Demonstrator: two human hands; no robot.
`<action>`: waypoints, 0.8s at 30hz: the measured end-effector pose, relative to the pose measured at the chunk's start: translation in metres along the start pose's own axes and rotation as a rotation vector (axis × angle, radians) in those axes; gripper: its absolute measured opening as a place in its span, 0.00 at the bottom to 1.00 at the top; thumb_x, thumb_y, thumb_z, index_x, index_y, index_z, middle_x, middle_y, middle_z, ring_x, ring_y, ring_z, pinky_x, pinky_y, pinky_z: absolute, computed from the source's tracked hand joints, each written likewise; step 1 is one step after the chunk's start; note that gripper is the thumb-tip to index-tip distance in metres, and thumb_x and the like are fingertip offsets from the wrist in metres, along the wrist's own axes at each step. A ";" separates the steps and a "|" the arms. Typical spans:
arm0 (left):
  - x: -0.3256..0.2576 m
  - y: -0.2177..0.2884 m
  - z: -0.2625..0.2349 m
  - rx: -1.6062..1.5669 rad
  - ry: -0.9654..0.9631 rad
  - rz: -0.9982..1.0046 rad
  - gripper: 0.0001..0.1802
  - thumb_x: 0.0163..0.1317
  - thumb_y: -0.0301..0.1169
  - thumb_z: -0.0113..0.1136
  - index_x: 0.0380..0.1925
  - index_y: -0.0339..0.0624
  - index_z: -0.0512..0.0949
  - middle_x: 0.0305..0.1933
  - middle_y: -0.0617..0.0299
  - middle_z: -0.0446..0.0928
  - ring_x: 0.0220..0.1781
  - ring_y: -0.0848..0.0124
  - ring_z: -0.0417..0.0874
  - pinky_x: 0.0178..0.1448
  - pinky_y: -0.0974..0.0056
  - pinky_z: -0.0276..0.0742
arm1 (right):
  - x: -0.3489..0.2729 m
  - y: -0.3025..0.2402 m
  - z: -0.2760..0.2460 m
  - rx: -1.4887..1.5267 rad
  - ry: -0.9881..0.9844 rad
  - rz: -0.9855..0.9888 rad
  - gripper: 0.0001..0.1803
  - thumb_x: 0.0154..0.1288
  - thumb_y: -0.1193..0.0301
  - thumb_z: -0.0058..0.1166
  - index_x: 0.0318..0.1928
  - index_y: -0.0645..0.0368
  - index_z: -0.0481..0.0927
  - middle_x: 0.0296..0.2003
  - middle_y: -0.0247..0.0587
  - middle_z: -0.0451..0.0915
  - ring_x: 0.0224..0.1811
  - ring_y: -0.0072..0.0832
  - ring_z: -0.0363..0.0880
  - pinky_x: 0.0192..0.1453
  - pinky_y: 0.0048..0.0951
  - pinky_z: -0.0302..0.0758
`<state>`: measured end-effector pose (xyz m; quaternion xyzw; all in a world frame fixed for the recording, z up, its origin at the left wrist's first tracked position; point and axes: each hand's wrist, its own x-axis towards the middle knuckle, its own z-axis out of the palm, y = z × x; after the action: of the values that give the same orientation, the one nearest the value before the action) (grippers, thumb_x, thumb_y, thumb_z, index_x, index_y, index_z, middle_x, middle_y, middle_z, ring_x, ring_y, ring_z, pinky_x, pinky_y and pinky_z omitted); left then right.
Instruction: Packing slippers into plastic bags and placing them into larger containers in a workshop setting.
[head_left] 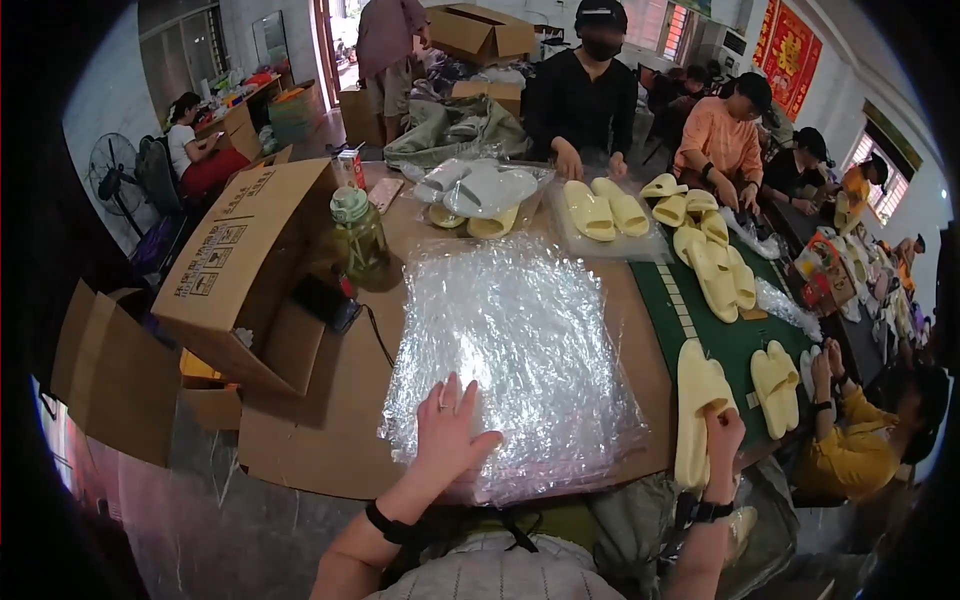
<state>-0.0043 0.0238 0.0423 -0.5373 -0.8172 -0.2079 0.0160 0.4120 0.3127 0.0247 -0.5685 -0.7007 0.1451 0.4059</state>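
The right hand (pixel 722 428) grips a pale yellow slipper (pixel 697 420), long axis up-frame, right of the plastic bags (pixel 515 360) under the flat, open left hand (pixel 447 432).

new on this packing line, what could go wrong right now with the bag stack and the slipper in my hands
The left hand presses a loose stack of clear bags that overhangs the near table edge; a pull could drag several off. The right hand grips the yellow slipper at the edge too, so it might drop.
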 end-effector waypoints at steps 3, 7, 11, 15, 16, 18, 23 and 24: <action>0.003 -0.014 0.007 -0.080 0.041 0.107 0.39 0.55 0.55 0.70 0.61 0.44 0.76 0.66 0.45 0.72 0.66 0.46 0.71 0.66 0.47 0.69 | -0.028 -0.030 -0.003 0.225 -0.063 0.012 0.13 0.59 0.74 0.65 0.27 0.65 0.72 0.20 0.31 0.70 0.24 0.19 0.64 0.28 0.27 0.64; 0.010 -0.007 -0.002 -0.140 0.017 0.090 0.33 0.52 0.54 0.72 0.54 0.46 0.81 0.58 0.49 0.76 0.58 0.50 0.74 0.60 0.48 0.72 | -0.066 -0.136 -0.006 0.427 -0.299 -0.151 0.14 0.56 0.78 0.67 0.44 0.63 0.85 0.32 0.26 0.81 0.30 0.12 0.72 0.32 0.21 0.69; 0.021 0.013 -0.015 -0.089 -0.069 -0.017 0.32 0.47 0.54 0.75 0.49 0.48 0.83 0.51 0.53 0.76 0.54 0.52 0.74 0.57 0.50 0.74 | -0.088 -0.170 -0.005 0.386 -0.605 -0.250 0.22 0.56 0.77 0.71 0.53 0.65 0.83 0.47 0.36 0.86 0.49 0.22 0.83 0.51 0.27 0.78; 0.026 0.005 0.003 -0.101 -0.045 -0.017 0.29 0.47 0.51 0.76 0.46 0.48 0.84 0.49 0.54 0.75 0.53 0.54 0.73 0.56 0.51 0.75 | -0.102 -0.185 0.013 0.341 -0.668 -0.459 0.24 0.46 0.76 0.72 0.48 0.58 0.86 0.32 0.40 0.83 0.28 0.29 0.81 0.31 0.28 0.76; 0.026 0.004 0.006 -0.143 -0.054 -0.041 0.27 0.47 0.50 0.77 0.45 0.49 0.84 0.48 0.55 0.75 0.53 0.54 0.73 0.56 0.52 0.76 | -0.107 -0.188 0.016 0.324 -0.706 -0.438 0.23 0.46 0.75 0.72 0.47 0.58 0.86 0.31 0.42 0.81 0.27 0.32 0.81 0.31 0.30 0.76; 0.026 0.004 0.008 -0.186 -0.063 -0.063 0.25 0.48 0.48 0.77 0.44 0.50 0.85 0.47 0.55 0.75 0.53 0.55 0.73 0.55 0.52 0.76 | -0.111 -0.182 0.021 0.207 -0.779 -0.440 0.15 0.49 0.70 0.72 0.37 0.60 0.83 0.26 0.42 0.77 0.25 0.37 0.79 0.29 0.35 0.75; 0.029 0.004 0.005 -0.266 -0.129 -0.186 0.23 0.48 0.49 0.75 0.43 0.55 0.86 0.50 0.56 0.74 0.56 0.53 0.73 0.58 0.52 0.76 | -0.119 -0.171 0.027 0.125 -0.750 -0.521 0.16 0.52 0.66 0.71 0.28 0.61 0.77 0.25 0.41 0.75 0.23 0.40 0.77 0.28 0.38 0.73; 0.030 0.003 0.006 -0.266 -0.129 -0.186 0.23 0.48 0.49 0.75 0.43 0.55 0.86 0.50 0.56 0.74 0.56 0.53 0.73 0.58 0.52 0.76 | -0.120 -0.171 0.027 0.113 -0.752 -0.516 0.17 0.54 0.64 0.71 0.27 0.61 0.76 0.25 0.41 0.75 0.23 0.40 0.77 0.28 0.39 0.73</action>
<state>-0.0129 0.0530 0.0459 -0.4691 -0.8280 -0.2799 -0.1268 0.2794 0.1571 0.0729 -0.2600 -0.9091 0.2735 0.1767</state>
